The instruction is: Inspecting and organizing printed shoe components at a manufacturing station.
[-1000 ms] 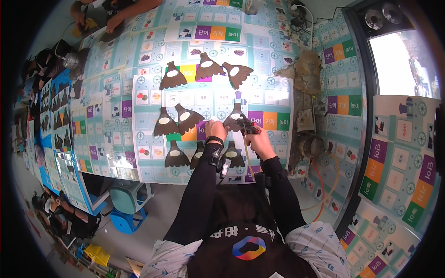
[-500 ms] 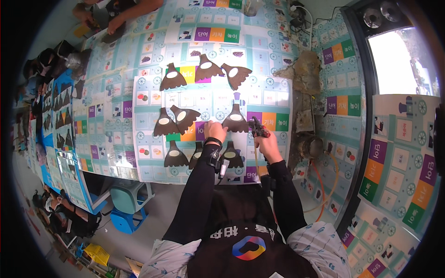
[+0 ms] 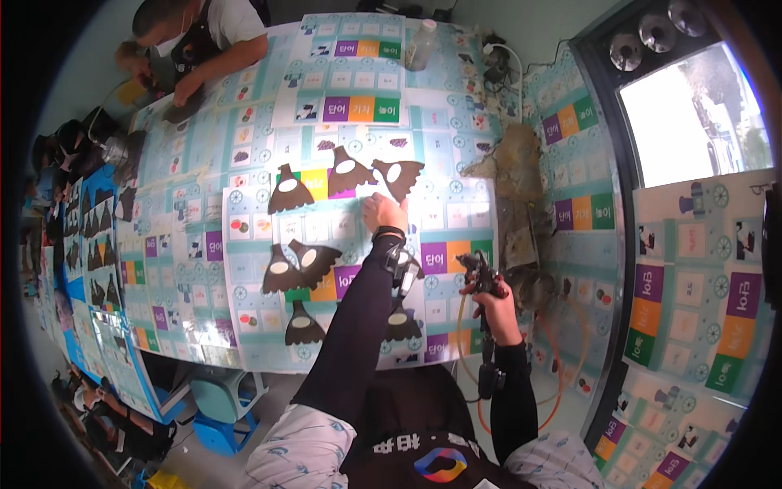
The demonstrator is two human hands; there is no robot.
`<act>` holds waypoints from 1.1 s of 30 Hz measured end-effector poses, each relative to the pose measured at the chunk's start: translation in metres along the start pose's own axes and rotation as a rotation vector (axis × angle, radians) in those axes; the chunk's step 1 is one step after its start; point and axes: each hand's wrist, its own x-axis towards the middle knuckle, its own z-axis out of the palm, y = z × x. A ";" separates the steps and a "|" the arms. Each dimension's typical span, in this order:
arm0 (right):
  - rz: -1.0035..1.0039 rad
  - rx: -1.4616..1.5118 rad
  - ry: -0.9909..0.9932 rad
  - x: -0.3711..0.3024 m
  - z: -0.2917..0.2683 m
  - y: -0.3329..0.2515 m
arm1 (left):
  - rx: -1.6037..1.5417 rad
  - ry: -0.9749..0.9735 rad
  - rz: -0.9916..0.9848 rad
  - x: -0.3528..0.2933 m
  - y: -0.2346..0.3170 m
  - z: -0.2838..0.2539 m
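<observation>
Several dark brown fan-shaped pieces with scalloped edges and pale ovals lie in rows on the patterned table covering (image 3: pixel 244 334). My left hand (image 3: pixel 384 213) is over the far row, just below the right-hand fan-shaped piece (image 3: pixel 399 175) and a neighbouring piece (image 3: pixel 350 171). Its fingers look loosely bent and apart, with nothing visible in them. My left forearm hides parts of the nearer pieces. At the table's right side, my right hand (image 3: pixel 498 308) grips a small black spray gun (image 3: pixel 482 277) with red parts, its nozzle pointing left. A thin hose hangs below it.
Across the table at far left, a person (image 3: pixel 208 49) handles a dark piece and a tool. A bottle (image 3: pixel 422 45) stands at the back. Crusted brown objects (image 3: pixel 518 155) line the right edge, near orange hoses (image 3: pixel 562 391). A stool (image 3: pixel 224 399) stands at lower left.
My left hand has moved away from a middle-row piece to the far row. My right hand has drawn the spray gun rightward and nearer me. The whole view has shifted.
</observation>
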 end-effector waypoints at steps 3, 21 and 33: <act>0.008 0.011 0.039 -0.007 -0.003 0.010 | 0.036 0.013 -0.019 0.015 0.026 0.009; 0.025 -0.016 -0.063 0.063 0.023 -0.021 | 0.261 -0.633 0.472 0.041 -0.039 -0.011; -0.181 -0.394 -0.145 0.160 0.073 -0.029 | 0.082 -0.498 0.399 0.038 -0.045 -0.013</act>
